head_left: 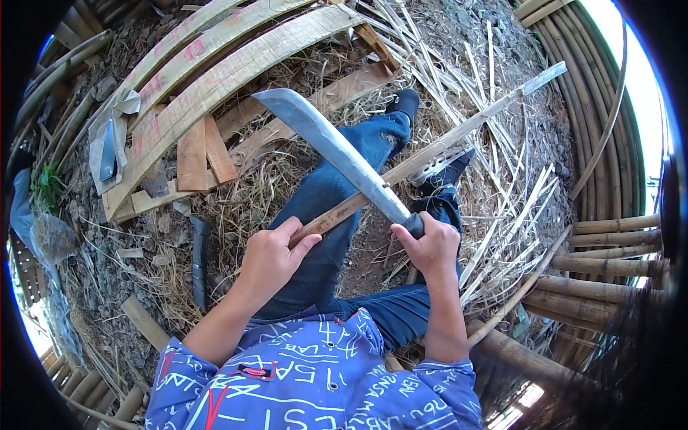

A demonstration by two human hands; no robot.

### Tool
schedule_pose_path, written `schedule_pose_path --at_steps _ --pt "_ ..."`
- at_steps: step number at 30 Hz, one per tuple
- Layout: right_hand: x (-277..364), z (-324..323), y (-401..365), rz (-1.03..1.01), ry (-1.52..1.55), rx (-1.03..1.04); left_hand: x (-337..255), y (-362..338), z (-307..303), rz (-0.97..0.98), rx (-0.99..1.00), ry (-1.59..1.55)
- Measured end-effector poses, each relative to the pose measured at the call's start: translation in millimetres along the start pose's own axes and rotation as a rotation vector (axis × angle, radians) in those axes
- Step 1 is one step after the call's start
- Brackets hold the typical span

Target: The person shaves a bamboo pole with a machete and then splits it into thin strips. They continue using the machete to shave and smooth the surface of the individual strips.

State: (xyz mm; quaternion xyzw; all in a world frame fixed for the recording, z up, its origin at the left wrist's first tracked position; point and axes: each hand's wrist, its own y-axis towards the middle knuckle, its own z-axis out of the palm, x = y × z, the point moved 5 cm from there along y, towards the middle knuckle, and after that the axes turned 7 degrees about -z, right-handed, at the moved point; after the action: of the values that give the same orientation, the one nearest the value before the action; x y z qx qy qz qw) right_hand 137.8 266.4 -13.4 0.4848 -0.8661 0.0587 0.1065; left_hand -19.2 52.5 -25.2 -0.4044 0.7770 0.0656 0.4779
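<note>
My left hand is closed on the near end of a bamboo strip, which slants up to the right over my legs. In my right hand is the dark handle of a machete, fingers wrapped round it. Its wide grey blade points up and left and crosses over the strip close to the handle. My jeans-clad legs are bent beneath both.
A slatted wooden pallet lies at the upper left, with a phone on plastic at its end. A black sheath-like piece rests left of my leg. Thin bamboo slivers litter the ground at right, beside stacked bamboo poles.
</note>
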Motion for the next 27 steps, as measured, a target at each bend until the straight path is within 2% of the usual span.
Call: schedule_pose_path --at_steps 5,7,9,15,17,18,23,25,27 --pt "-19.9 -4.9 -4.3 0.053 -0.055 -0.023 3.9 1.3 -0.9 -0.001 0.005 0.027" --pt "-53.3 -14.9 -5.1 0.27 0.044 -0.073 5.5 0.6 -2.8 -0.006 0.004 0.009" --pt "-81.9 -17.3 -7.6 0.313 -0.071 -0.039 5.6 0.5 -4.6 -0.013 0.006 -0.005" --pt "-89.6 -22.9 -11.0 0.243 -0.1 -0.093 3.9 2.4 -2.5 0.015 0.007 0.013" --pt "-91.7 -19.9 -7.9 0.237 -0.091 -0.043 3.4 3.0 -3.7 -0.017 0.032 0.054" --pt "-90.3 -18.8 -7.3 0.249 -0.089 -0.054 1.7 4.3 -4.5 -0.003 0.038 0.061" --pt "-55.7 4.4 -7.7 0.348 0.353 -0.085 -2.4 12.6 0.7 0.001 0.072 0.078" --pt "-29.1 8.8 -4.5 0.282 0.425 -0.098 -4.7 12.8 0.6 0.021 0.065 0.097" --pt "-4.0 9.7 0.8 0.14 0.312 -0.044 -5.1 11.3 0.4 0.038 0.067 0.118"
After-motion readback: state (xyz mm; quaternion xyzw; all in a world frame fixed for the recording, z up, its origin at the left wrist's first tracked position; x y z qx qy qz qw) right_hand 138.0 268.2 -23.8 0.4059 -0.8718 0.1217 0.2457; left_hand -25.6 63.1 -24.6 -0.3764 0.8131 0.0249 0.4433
